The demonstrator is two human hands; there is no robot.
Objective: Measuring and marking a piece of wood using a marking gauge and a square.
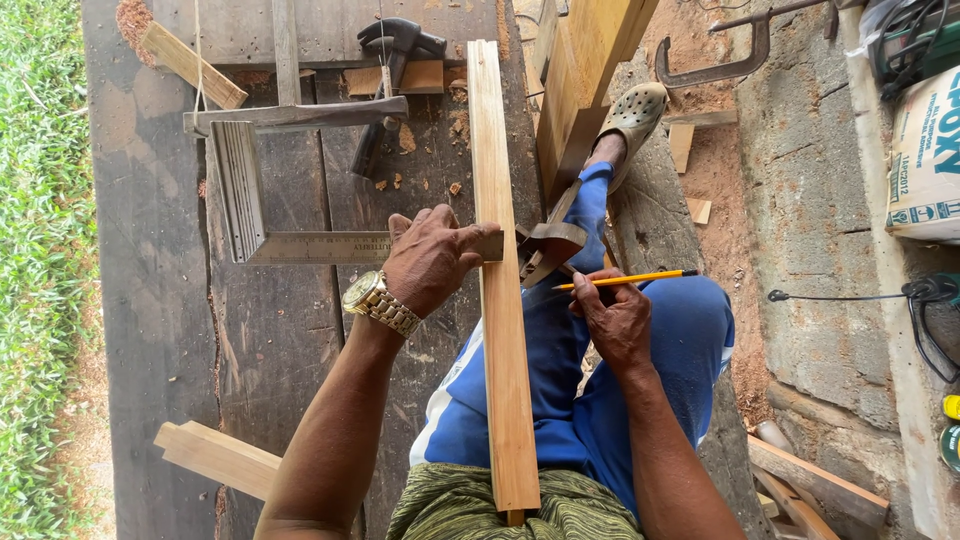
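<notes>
The person wears blue trousers (560,400) with a white side stripe, a green patterned top (470,505) at the frame's bottom, a gold wristwatch (380,303), and a beige perforated clog (632,115).

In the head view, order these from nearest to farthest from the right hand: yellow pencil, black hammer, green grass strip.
From the right hand:
1. Yellow pencil, held in that hand.
2. Black hammer, on the bench ahead.
3. Green grass strip, far left edge.
</notes>
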